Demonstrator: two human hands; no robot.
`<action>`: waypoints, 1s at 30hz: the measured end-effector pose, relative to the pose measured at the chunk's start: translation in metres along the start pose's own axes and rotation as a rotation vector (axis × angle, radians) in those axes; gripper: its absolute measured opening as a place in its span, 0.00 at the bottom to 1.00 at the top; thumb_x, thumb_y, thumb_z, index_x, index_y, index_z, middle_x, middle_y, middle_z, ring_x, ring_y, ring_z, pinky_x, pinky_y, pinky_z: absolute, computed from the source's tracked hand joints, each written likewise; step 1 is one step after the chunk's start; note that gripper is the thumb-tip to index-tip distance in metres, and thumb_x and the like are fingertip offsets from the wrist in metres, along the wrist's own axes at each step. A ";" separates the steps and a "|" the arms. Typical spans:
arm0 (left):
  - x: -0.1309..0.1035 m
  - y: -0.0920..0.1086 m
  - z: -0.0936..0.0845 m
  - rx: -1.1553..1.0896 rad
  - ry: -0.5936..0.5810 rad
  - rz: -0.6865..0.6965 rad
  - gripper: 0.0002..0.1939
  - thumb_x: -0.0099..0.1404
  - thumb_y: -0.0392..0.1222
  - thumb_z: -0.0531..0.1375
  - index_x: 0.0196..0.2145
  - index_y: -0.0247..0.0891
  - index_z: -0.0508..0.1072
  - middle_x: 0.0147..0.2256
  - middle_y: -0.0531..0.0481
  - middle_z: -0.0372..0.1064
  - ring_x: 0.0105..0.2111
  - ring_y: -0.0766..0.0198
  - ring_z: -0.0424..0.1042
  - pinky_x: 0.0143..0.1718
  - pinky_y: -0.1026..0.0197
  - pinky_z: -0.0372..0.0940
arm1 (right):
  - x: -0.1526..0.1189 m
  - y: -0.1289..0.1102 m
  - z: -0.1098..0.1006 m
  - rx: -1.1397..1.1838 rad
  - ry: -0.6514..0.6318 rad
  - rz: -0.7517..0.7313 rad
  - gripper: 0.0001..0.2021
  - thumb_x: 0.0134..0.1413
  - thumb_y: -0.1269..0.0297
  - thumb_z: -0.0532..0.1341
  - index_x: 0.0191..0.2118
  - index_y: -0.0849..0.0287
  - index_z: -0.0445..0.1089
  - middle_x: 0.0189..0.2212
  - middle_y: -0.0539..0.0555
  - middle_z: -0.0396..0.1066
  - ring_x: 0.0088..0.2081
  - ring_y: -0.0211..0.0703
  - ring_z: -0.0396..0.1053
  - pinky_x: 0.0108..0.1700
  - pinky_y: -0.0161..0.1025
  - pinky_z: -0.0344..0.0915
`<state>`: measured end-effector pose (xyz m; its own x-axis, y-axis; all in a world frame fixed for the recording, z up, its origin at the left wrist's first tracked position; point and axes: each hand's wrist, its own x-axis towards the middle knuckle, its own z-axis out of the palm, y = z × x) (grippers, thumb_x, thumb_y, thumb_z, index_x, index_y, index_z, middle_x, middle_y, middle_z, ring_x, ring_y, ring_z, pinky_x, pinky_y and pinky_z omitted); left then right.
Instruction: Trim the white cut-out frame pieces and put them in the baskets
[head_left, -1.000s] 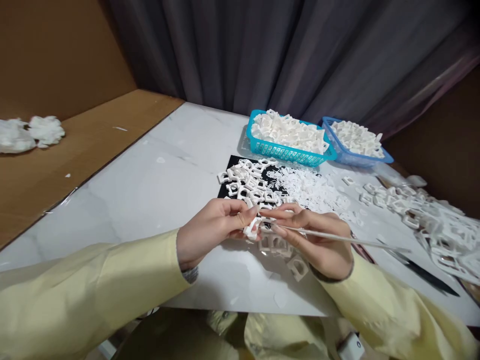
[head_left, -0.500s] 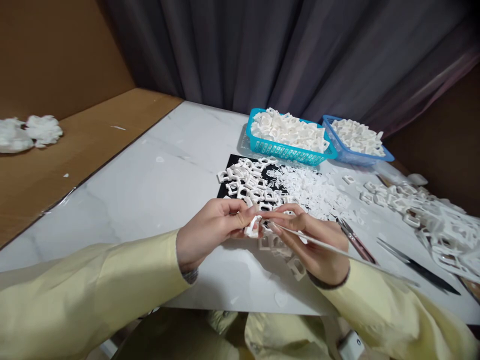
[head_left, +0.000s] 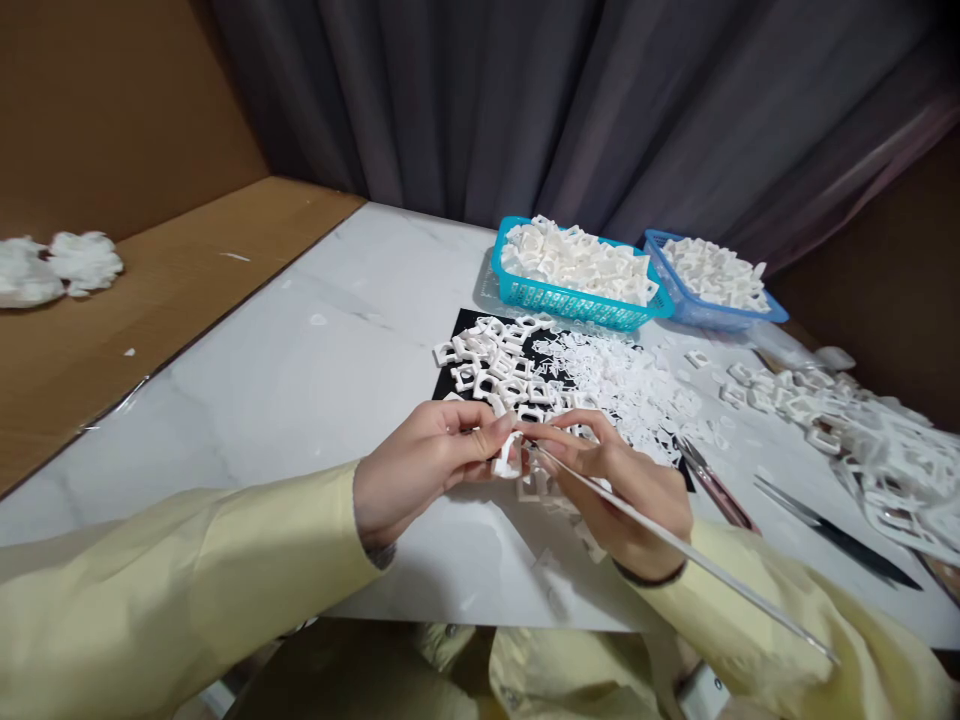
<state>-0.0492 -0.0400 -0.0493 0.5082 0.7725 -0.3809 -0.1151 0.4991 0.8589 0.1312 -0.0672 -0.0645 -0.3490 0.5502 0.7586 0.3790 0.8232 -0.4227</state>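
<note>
Between its thumb and fingers, my left hand [head_left: 431, 462] pinches a small white plastic part [head_left: 508, 456]. My right hand [head_left: 626, 490] is closed around a long thin rod-like tool [head_left: 690, 552], whose tip meets the white part. The tool's other end lies over my right forearm. Behind and below both hands, many similar white parts [head_left: 487, 350] are heaped on a black mat [head_left: 452, 385]. Small white scraps [head_left: 630, 385] cover the mat's right side and the table beyond it.
Two baskets, one turquoise [head_left: 577, 303] and one blue [head_left: 716, 313], hold white parts at the back. Pliers [head_left: 716, 483] and black-handled tweezers [head_left: 840, 535] lie to the right, near white frames [head_left: 900, 470]. White clumps [head_left: 84, 262] rest on cardboard at far left.
The rod in my right hand has swung, its far end now lower and nearer the front. My right hand has shifted slightly left. My left hand still holds the white part, tilted a little differently.
</note>
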 end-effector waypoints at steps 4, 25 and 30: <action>0.000 -0.001 0.000 -0.010 -0.018 0.007 0.12 0.56 0.45 0.63 0.23 0.34 0.68 0.24 0.53 0.64 0.26 0.69 0.61 0.30 0.66 0.54 | -0.002 0.000 0.000 -0.044 -0.036 0.010 0.10 0.53 0.83 0.56 0.36 0.60 0.63 0.35 0.55 0.75 0.40 0.39 0.73 0.45 0.45 0.69; 0.000 -0.002 -0.001 -0.088 -0.053 -0.021 0.10 0.58 0.42 0.61 0.24 0.33 0.69 0.26 0.52 0.68 0.29 0.68 0.68 0.35 0.66 0.61 | 0.004 -0.009 -0.004 0.122 -0.009 0.139 0.10 0.49 0.83 0.59 0.32 0.60 0.65 0.30 0.53 0.76 0.37 0.46 0.75 0.42 0.47 0.68; 0.001 0.000 0.000 -0.151 -0.078 -0.052 0.07 0.59 0.38 0.61 0.25 0.32 0.70 0.25 0.50 0.70 0.29 0.67 0.71 0.36 0.66 0.65 | -0.003 -0.006 -0.004 0.149 -0.026 0.134 0.09 0.49 0.82 0.60 0.32 0.60 0.65 0.36 0.56 0.76 0.41 0.47 0.74 0.46 0.49 0.66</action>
<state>-0.0488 -0.0395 -0.0498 0.5807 0.7144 -0.3904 -0.2112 0.5954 0.7752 0.1333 -0.0742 -0.0628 -0.3265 0.6583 0.6782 0.2936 0.7527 -0.5893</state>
